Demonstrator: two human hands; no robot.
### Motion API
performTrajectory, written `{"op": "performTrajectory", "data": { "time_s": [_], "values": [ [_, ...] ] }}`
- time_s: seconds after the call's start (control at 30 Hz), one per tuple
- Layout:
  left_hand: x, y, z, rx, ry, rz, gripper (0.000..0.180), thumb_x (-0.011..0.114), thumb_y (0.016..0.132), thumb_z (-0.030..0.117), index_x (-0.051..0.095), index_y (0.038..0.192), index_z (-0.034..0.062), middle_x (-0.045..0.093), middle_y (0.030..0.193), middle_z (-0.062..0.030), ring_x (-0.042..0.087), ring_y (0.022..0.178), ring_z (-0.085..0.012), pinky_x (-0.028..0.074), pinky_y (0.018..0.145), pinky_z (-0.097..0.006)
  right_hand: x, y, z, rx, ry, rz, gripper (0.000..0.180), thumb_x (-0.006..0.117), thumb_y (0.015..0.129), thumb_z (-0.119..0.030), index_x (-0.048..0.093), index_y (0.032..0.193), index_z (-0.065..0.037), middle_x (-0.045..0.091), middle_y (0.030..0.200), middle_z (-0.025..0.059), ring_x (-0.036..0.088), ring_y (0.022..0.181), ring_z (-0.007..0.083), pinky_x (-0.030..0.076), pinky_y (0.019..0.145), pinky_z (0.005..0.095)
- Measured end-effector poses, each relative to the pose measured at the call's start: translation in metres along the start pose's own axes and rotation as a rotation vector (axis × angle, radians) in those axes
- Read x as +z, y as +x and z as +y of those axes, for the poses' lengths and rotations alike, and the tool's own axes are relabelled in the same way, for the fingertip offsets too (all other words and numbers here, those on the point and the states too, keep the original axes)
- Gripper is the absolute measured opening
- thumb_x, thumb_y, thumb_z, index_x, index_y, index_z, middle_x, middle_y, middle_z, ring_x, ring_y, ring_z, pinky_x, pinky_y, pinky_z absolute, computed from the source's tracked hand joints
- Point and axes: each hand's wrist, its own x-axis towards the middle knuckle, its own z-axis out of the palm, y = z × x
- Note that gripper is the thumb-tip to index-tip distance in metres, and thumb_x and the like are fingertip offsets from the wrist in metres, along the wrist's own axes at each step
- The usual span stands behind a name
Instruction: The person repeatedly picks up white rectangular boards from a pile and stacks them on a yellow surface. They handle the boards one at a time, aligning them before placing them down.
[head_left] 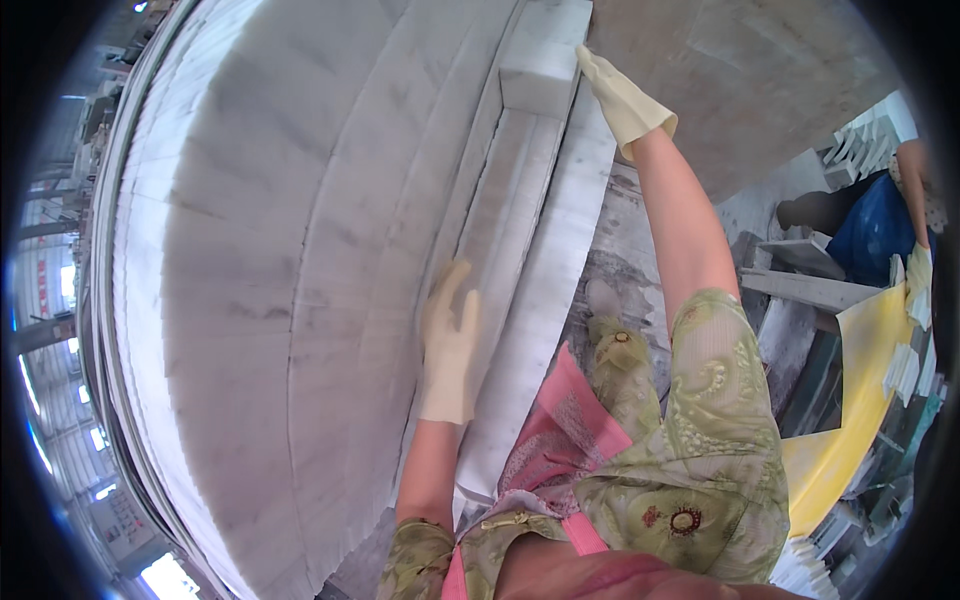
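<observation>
My left hand (pixel 450 350), in a cream rubber glove, lies over a long pale grey marble strip (pixel 515 170), fingers stretched and thumb apart. It looks slightly blurred, and whether it presses on the stone I cannot tell. Farther off, my right hand (pixel 622 95) wears the same kind of glove. Its fingers are stretched out flat, with the tips at the right side of a raised marble block (pixel 545 60) at the far end of the strip. A lower white marble ledge (pixel 545 290) runs along the strip's right side.
A large stack of grey-veined marble slabs (pixel 250 250) fills the left. At the upper right stands a wide brownish stone slab (pixel 740 80). Another person's gloved hand (pixel 918 285) is at the right, by a yellow sheet (pixel 860 370) and a blue apron (pixel 868 235).
</observation>
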Motion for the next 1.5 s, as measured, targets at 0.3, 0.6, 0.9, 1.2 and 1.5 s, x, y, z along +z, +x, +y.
{"op": "performTrajectory", "data": {
  "time_s": [0.3, 0.6, 0.9, 1.2, 1.5],
  "values": [
    [0.002, -0.003, -0.012, -0.056, -0.080, -0.015, 0.041, 0.064, 0.096, 0.022, 0.065, 0.132, 0.0015, 0.057, 0.145, -0.0221, 0.048, 0.141, -0.0338, 0.036, 0.116, -0.042, -0.026, 0.009, 0.100, 0.478, 0.479, 0.636, 0.083, 0.019, 0.104, -0.067, 0.036, 0.158, -0.007, 0.043, 0.160, 0.0140, 0.036, 0.150, 0.0241, 0.026, 0.120, 0.0331],
    [0.000, -0.008, -0.005, -0.078, -0.056, 0.049, 0.036, 0.064, 0.095, 0.014, 0.067, 0.129, 0.0043, 0.063, 0.138, -0.0183, 0.053, 0.136, -0.0329, 0.040, 0.113, -0.041, 0.027, 0.108, 0.011, 0.205, 0.164, 0.269, 0.078, 0.023, 0.105, -0.059, 0.041, 0.154, -0.001, 0.045, 0.157, 0.0151, 0.039, 0.147, 0.0260, 0.025, 0.122, 0.0363],
    [-0.031, -0.120, -0.040, -0.229, -0.151, 0.084, 0.044, 0.064, 0.096, 0.016, 0.061, 0.138, 0.0031, 0.059, 0.143, -0.0160, 0.051, 0.137, -0.0302, 0.038, 0.114, -0.041, 0.068, -0.165, 0.054, 0.282, 0.883, 0.213, 0.057, 0.047, 0.107, -0.041, 0.047, 0.149, -0.003, 0.051, 0.150, 0.0149, 0.045, 0.141, 0.0256, 0.033, 0.119, 0.0403],
    [-0.076, -0.295, -0.078, -0.411, -0.199, 0.046, 0.057, 0.064, 0.099, 0.017, 0.046, 0.147, -0.0062, 0.048, 0.152, -0.0218, 0.042, 0.145, -0.0310, 0.031, 0.120, -0.037, 0.255, -0.435, -0.103, 0.381, 1.141, -0.444, 0.062, 0.053, 0.106, -0.039, 0.040, 0.154, -0.002, 0.047, 0.154, 0.0148, 0.046, 0.142, 0.0281, 0.037, 0.119, 0.0398],
    [-0.077, -0.367, -0.117, -0.365, -0.182, 0.152, 0.050, 0.057, 0.088, 0.022, 0.056, 0.134, 0.0007, 0.059, 0.136, -0.0269, 0.058, 0.124, -0.0404, 0.048, 0.103, -0.044, 0.334, -0.499, -0.140, 0.500, 0.767, -0.732, 0.081, 0.050, 0.099, -0.064, 0.029, 0.160, -0.015, 0.044, 0.156, 0.0109, 0.048, 0.134, 0.0283, 0.040, 0.105, 0.0437]
  ]
}}
